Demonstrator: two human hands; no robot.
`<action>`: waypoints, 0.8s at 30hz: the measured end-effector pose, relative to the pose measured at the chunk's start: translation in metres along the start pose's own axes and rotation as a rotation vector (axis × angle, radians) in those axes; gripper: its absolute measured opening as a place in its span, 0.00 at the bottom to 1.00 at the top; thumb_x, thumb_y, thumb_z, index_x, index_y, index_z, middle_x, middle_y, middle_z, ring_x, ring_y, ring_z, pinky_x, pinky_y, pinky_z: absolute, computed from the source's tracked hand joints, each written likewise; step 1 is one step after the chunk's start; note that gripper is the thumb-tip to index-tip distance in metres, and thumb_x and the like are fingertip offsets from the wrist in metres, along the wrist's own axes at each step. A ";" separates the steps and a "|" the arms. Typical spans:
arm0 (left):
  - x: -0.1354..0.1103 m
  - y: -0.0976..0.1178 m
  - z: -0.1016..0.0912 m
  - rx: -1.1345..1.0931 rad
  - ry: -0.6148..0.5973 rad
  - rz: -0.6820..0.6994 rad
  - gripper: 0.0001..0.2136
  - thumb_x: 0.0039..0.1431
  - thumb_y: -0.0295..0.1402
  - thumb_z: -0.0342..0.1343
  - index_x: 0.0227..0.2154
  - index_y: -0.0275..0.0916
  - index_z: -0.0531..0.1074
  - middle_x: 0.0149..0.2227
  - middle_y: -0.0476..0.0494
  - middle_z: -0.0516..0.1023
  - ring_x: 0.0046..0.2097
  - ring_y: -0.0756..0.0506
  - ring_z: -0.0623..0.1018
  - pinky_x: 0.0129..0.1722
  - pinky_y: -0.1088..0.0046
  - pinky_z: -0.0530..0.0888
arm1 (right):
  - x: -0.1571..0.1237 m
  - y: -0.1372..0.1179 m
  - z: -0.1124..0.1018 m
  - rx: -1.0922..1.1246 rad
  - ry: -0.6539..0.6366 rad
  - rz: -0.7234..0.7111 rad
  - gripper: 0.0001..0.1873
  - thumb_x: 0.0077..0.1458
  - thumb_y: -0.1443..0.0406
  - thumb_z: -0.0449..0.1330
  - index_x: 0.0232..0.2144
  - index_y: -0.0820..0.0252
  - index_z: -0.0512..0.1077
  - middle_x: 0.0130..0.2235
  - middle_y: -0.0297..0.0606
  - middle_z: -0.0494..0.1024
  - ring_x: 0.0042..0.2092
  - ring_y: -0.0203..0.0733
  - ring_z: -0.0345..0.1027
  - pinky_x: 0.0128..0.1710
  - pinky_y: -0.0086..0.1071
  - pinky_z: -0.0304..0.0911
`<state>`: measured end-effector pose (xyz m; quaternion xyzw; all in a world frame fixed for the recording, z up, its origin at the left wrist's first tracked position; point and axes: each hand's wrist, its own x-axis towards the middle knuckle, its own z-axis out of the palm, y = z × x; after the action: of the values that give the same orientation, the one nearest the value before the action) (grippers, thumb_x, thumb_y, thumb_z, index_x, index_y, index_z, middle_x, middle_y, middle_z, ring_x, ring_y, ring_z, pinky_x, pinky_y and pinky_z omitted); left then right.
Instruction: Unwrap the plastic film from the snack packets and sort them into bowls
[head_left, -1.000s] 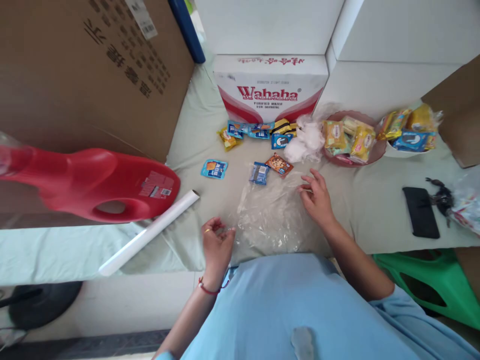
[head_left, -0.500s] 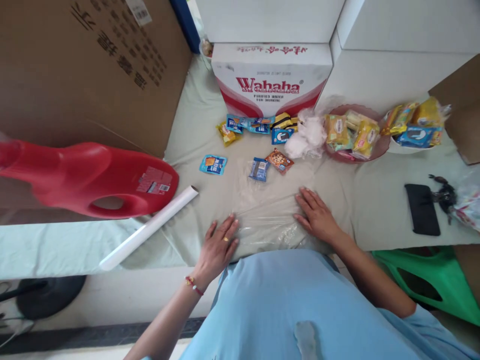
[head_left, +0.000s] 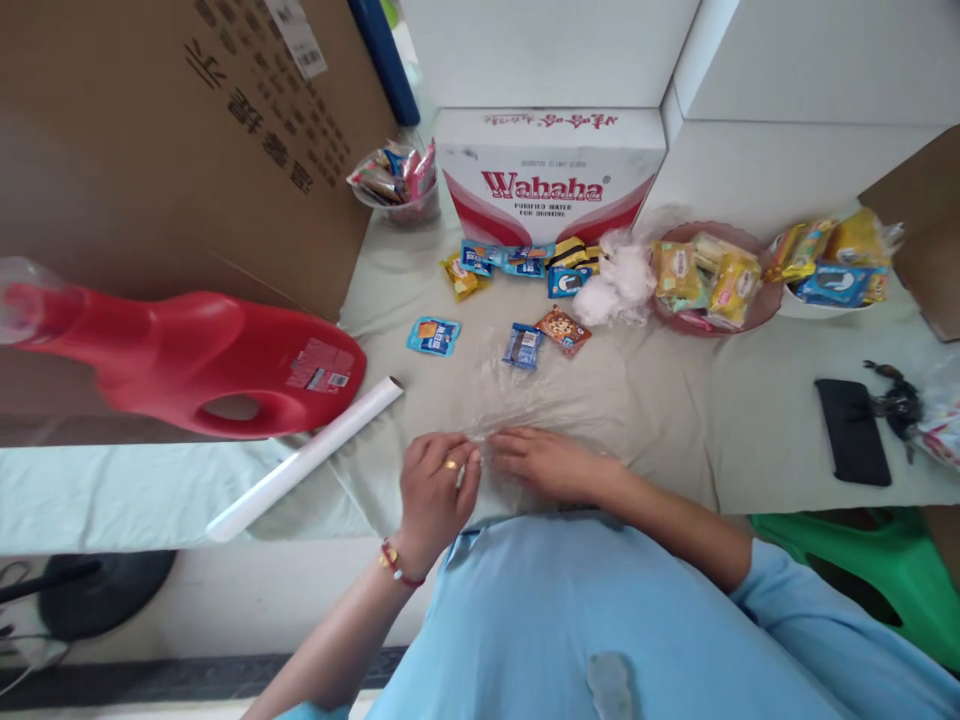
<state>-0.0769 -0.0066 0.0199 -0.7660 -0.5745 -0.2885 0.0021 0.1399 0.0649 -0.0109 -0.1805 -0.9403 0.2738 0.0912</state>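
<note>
A thin sheet of clear plastic film (head_left: pixel 555 395) lies wrinkled on the cloth in front of me. At its left edge, my left hand (head_left: pixel 439 490) has its fingers curled in and the thumb against them, pinching the film. My right hand (head_left: pixel 544 465) rests flat over the film, its fingers pointing at the left hand with a small gap between the two. On the film's far part sit a dark blue snack packet (head_left: pixel 523 346) and a brown snack packet (head_left: pixel 562 331), side by side. A light blue snack packet (head_left: pixel 434 337) lies apart to the left.
A white roll (head_left: pixel 307 460) and a red jug (head_left: pixel 225 370) lie at left beside a big cardboard box (head_left: pixel 150 150). Behind stand a Wahaha carton (head_left: pixel 551 180), a tub of snacks (head_left: pixel 412 210) and a pink bowl (head_left: pixel 765 305). A black phone (head_left: pixel 853 430) lies at right.
My right hand has slid left across the film, close to my left hand. The left hand's spread fingers have curled in. The view has shifted slightly, showing more of the snack tub.
</note>
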 end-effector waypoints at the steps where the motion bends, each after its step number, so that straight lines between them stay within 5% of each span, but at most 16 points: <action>1: 0.009 0.001 0.007 -0.030 -0.037 0.026 0.07 0.70 0.29 0.55 0.45 0.40 0.79 0.44 0.40 0.84 0.49 0.42 0.80 0.54 0.60 0.74 | 0.002 -0.002 0.004 0.013 -0.033 -0.033 0.19 0.67 0.71 0.59 0.57 0.60 0.78 0.66 0.48 0.74 0.69 0.49 0.65 0.69 0.45 0.63; 7: 0.030 -0.023 0.063 0.044 -0.375 -0.051 0.23 0.75 0.37 0.45 0.68 0.43 0.68 0.73 0.35 0.66 0.73 0.35 0.65 0.72 0.42 0.56 | -0.022 0.001 0.000 0.235 -0.069 -0.012 0.14 0.63 0.72 0.62 0.50 0.64 0.81 0.60 0.49 0.80 0.68 0.49 0.67 0.70 0.44 0.62; 13: 0.007 -0.033 0.064 0.112 -0.464 -0.034 0.32 0.72 0.48 0.51 0.74 0.43 0.58 0.77 0.33 0.53 0.77 0.33 0.57 0.74 0.37 0.42 | -0.030 0.042 -0.052 0.499 0.006 0.039 0.14 0.71 0.63 0.57 0.52 0.60 0.80 0.53 0.45 0.84 0.54 0.42 0.79 0.56 0.36 0.72; 17: 0.003 -0.029 0.060 0.129 -0.476 -0.016 0.35 0.71 0.51 0.53 0.74 0.43 0.57 0.77 0.33 0.53 0.77 0.34 0.57 0.75 0.39 0.39 | 0.018 0.097 -0.098 0.235 0.163 0.272 0.14 0.69 0.65 0.56 0.46 0.59 0.81 0.44 0.41 0.86 0.46 0.43 0.80 0.49 0.35 0.71; 21: 0.004 -0.029 0.061 0.115 -0.454 -0.029 0.33 0.71 0.51 0.52 0.74 0.45 0.58 0.77 0.36 0.55 0.77 0.36 0.58 0.76 0.42 0.40 | 0.089 0.136 -0.136 -0.103 0.043 0.435 0.14 0.68 0.67 0.55 0.41 0.61 0.82 0.41 0.44 0.86 0.43 0.47 0.79 0.45 0.35 0.69; 24: 0.005 -0.030 0.061 0.102 -0.447 -0.047 0.32 0.71 0.50 0.53 0.73 0.46 0.59 0.76 0.37 0.57 0.76 0.35 0.59 0.76 0.42 0.40 | 0.140 0.138 -0.143 -0.308 -0.026 0.456 0.15 0.69 0.68 0.54 0.42 0.64 0.81 0.44 0.51 0.85 0.47 0.51 0.79 0.46 0.37 0.69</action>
<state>-0.0756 0.0280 -0.0381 -0.7963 -0.5920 -0.0824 -0.0932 0.0899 0.2966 0.0423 -0.3956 -0.9071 0.1433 -0.0132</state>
